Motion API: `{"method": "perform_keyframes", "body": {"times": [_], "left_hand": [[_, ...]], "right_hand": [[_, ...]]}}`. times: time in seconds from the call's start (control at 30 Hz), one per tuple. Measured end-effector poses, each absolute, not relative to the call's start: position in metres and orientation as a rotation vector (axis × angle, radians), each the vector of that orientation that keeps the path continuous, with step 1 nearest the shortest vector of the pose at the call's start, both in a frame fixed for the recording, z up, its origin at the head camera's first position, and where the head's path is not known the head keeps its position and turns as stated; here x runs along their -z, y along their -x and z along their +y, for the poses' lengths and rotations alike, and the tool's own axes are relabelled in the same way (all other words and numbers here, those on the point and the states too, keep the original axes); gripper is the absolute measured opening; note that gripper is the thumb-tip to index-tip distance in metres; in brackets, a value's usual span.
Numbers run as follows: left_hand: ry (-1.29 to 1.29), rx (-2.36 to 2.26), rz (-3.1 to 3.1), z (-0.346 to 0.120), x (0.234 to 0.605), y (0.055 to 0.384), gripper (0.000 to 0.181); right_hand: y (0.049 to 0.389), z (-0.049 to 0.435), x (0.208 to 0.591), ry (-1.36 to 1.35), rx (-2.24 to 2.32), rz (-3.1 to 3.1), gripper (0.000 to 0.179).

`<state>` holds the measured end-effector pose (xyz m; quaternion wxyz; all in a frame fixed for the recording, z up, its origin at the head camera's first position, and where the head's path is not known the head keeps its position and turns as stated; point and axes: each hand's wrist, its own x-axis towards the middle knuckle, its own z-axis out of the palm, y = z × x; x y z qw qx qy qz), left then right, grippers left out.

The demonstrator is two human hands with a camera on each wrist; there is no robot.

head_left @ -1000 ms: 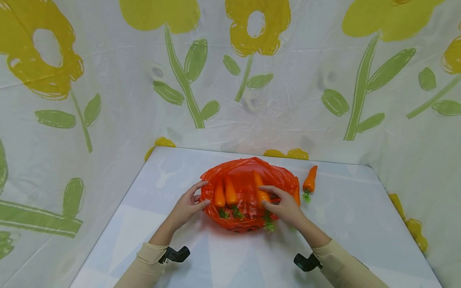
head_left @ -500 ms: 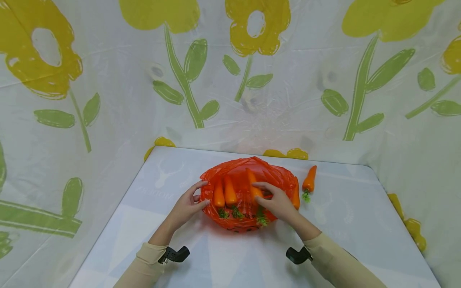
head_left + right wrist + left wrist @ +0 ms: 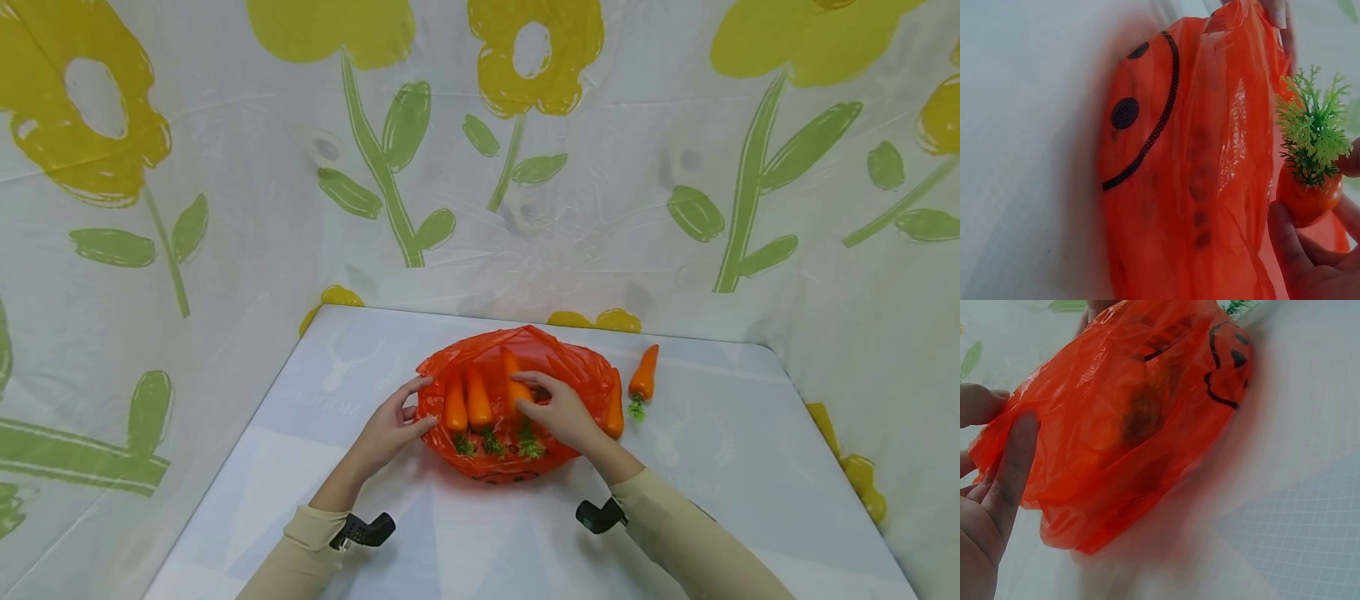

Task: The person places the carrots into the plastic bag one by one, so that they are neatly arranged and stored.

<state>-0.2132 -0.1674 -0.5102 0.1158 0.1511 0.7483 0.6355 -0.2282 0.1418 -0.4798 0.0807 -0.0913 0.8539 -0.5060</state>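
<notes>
A thin red plastic bag [image 3: 558,350] lies on the table with its mouth spread. My left hand [image 3: 393,417] pinches the bag's left edge; in the left wrist view its thumb [image 3: 1016,456] presses the film from outside. Two orange carrots [image 3: 478,398] with green tops lie side by side in the bag. My right hand [image 3: 558,414] holds another carrot [image 3: 516,387] by its thick end, within the bag's mouth and right of those two. Its leafy top [image 3: 1315,122] faces the right wrist camera, thumb and fingers around the orange end.
One carrot [image 3: 614,407] lies right against the bag's right side. Another carrot [image 3: 643,372] lies farther right on the pale patterned table [image 3: 720,467]. A flower-printed curtain [image 3: 600,208] stands behind the table's back edge.
My right hand has moved left with its carrot, toward the two carrots in the bag. The left hand has kept its place at the bag's edge.
</notes>
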Motion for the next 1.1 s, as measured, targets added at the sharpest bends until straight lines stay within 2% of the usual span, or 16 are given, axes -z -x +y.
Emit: {"method": "perform_keyframes", "body": {"times": [1.1], "left_hand": [[-0.445, -1.865, 2.187, -0.169, 0.510, 0.214, 0.067]], "right_hand": [[0.252, 0.128, 0.510, 0.277, 1.357, 2.508, 0.038]]}}
